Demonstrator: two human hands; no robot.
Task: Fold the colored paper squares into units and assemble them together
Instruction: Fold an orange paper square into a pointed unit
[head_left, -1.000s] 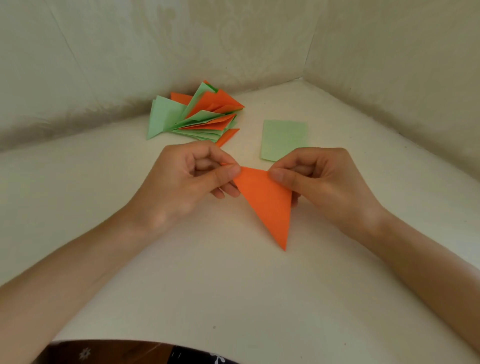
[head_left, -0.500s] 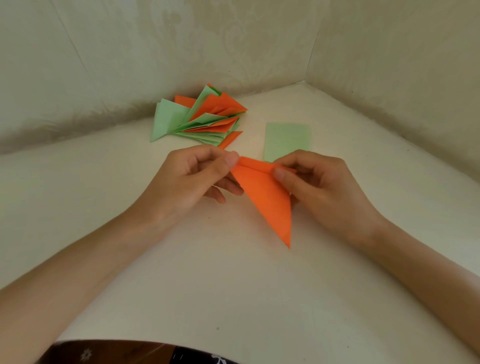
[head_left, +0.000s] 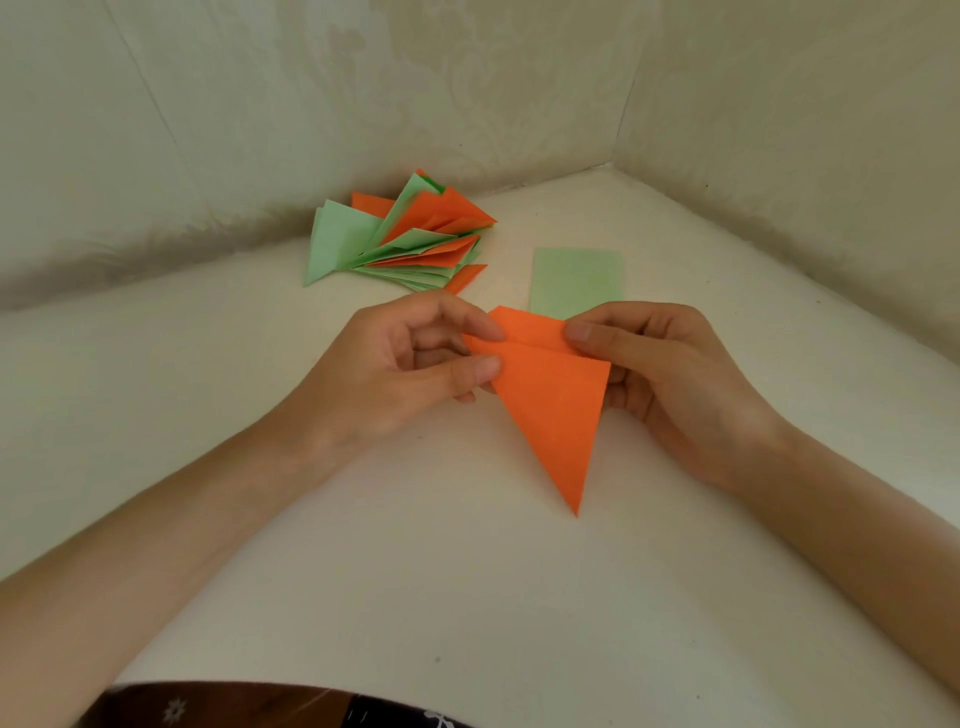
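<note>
Orange folded unit (head_left: 550, 410): thin paper, matt, smooth with faint grain, sharp pressed creases. Pile of folded units (head_left: 400, 241): same thin matt paper, pale green and orange, crisp edges, no gloss. Green sheet (head_left: 576, 280): flat matt paper, pale, slightly mottled. Tabletop (head_left: 467, 597): cream, matt, smooth, a few tiny dark specks; material can't be told. Walls (head_left: 363, 104): cream covering like wallpaper, faint raised floral pattern, soft low sheen, greyish smudged band along the base. Dark garment (head_left: 234, 709) at the bottom edge: matt cloth with small white flower print.
</note>
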